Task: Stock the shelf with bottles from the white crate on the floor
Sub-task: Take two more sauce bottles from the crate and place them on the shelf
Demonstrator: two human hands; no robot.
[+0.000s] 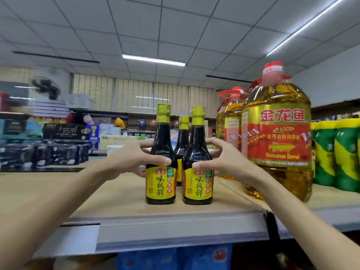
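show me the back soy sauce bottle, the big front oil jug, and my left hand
Back soy sauce bottle (183,121): head view, yellow neck wrap.
Front oil jug (278,141): head view, red label.
Left hand (134,156): head view, back of hand.

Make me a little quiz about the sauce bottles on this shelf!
1. How many dark sauce bottles stand on the shelf?
2. True or false: the left hand holds the left front sauce bottle.
3. What stands right of the right front sauce bottle: A) the big oil jug, B) a fan?

Key: 1. Three, with a rear sauce bottle. 2. True; the right hand holds the other. 3. A.
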